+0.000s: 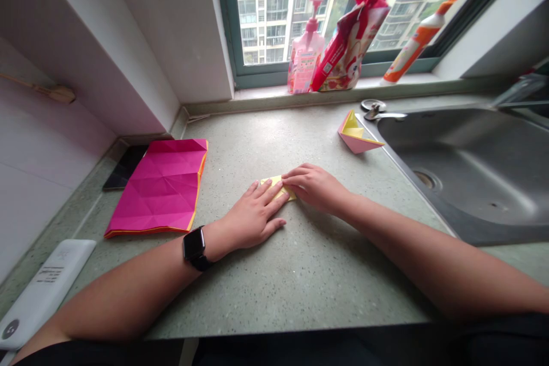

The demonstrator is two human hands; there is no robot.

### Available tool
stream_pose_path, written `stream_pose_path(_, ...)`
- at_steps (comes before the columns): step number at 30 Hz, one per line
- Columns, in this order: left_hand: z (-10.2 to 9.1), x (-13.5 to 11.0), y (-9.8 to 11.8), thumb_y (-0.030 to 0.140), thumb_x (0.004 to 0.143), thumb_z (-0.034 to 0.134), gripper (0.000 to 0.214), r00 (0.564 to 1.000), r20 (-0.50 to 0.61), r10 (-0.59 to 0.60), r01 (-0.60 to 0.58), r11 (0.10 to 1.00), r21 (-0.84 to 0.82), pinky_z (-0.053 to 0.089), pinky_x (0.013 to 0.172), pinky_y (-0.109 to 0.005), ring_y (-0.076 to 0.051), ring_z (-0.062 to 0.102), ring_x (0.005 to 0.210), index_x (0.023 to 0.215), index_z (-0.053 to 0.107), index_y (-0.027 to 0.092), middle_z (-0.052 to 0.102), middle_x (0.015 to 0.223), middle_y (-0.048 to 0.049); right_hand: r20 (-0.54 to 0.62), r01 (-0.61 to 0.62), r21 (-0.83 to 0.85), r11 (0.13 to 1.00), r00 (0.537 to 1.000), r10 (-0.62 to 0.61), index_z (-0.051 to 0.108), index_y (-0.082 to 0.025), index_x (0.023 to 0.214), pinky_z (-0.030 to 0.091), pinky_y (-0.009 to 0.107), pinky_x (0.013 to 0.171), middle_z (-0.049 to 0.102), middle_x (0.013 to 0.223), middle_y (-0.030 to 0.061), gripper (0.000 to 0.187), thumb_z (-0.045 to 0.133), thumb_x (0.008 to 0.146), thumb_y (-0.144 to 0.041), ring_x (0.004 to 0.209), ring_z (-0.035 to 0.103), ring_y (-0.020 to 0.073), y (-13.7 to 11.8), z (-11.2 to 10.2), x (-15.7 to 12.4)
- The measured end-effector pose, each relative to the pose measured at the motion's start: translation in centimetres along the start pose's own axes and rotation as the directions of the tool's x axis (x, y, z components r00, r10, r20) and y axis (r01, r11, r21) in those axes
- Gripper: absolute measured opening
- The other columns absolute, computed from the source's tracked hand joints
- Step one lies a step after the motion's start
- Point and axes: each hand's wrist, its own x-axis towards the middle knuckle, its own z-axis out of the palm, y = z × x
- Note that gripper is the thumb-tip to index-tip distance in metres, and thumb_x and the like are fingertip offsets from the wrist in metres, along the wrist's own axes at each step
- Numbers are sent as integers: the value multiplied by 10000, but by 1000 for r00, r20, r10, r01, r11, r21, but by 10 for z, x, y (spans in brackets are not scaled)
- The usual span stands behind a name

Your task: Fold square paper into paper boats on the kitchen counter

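Note:
A small folded piece of yellow paper (pixel 277 179) lies on the counter, partly covered by my fingers. My left hand (pixel 251 217), with a black watch on its wrist, rests flat across the paper, fingers spread and thumb out to the side. From the right, my right hand (pixel 319 187) pinches the paper's edge with its fingertips close together; the exact grip is partly hidden. Farther back, beside the sink, stands a folded paper boat (pixel 358 140), pink outside and yellow inside.
Creased magenta sheets (pixel 160 183) with orange edges lie left, over a dark flat object (pixel 122 168). A white power strip-like device (pixel 47 286) sits near left. The steel sink (pixel 454 154) is right. A pump bottle (pixel 305 57), red bag (pixel 351 40) and orange-white bottle (pixel 412 48) line the sill.

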Motion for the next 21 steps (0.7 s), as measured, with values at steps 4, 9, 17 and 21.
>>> stream_pose_path(4, 1, 0, 5, 550, 1144, 449, 646, 1000, 20, 2, -3, 1000, 19, 131, 1362, -653, -437, 183, 1696, 1706, 398, 234, 299, 1817, -133, 1, -11, 45, 999, 1000, 11, 876, -287, 1094, 587, 458, 981, 847, 1188, 64, 221, 673, 1042, -219, 1046, 753, 262, 4, -1, 1)
stream_pose_path(9, -2, -2, 6, 538, 1122, 513, 649, 1000, 8, -22, 22, 1000, 14, 162, 1359, -650, -434, 185, 1698, 1691, 420, 241, 222, 1834, -171, 30, -2, 50, 999, 1000, 0, 871, -301, 1129, 590, 458, 978, 844, 1200, 55, 250, 676, 1022, -186, 1059, 746, 265, 6, -4, 1)
stream_pose_path(17, -8, -1, 4, 499, 1110, 555, 532, 999, -45, -30, 30, 1000, 5, 175, 1362, -643, -373, 368, 1627, 1586, 537, 262, 464, 1722, -150, 20, -2, 83, 997, 1000, 1, 867, -316, 1094, 596, 472, 959, 841, 1164, 58, 180, 739, 1000, -233, 1052, 742, 282, 6, -4, -1)
stream_pose_path(21, -8, 2, 5, 490, 1109, 558, 527, 998, -37, -49, 49, 999, -4, 201, 1346, -673, -385, 366, 1621, 1586, 548, 267, 446, 1731, -155, 21, -5, 71, 997, 1000, 3, 869, -319, 1080, 591, 473, 958, 837, 1171, 56, 182, 719, 1021, -234, 1036, 738, 273, 6, -3, -1)
